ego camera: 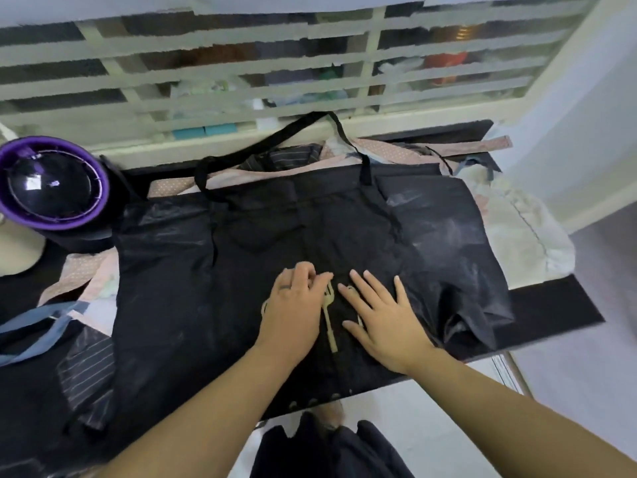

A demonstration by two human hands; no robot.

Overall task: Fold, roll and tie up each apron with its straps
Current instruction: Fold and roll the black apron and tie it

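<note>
A black apron [193, 270] lies spread across the dark table [558, 305], its black neck strap [275, 139] looping up toward the window ledge. A beige fork print [330, 319] shows on the cloth between my hands. My left hand [293, 305] rests on the apron's middle with its fingers bent down onto the cloth. Just to the right of the print, my right hand [382, 312] lies flat on the cloth with its fingers spread. The apron's right part [475, 305] is bunched near the table's front right.
Other aprons lie under the black one: a pink dotted one [396, 150] at the back, a striped one [86, 367] and a blue strap [34, 322] at the left, a pale one [524, 236] at the right. A purple-rimmed black bin [55, 188] stands at the back left.
</note>
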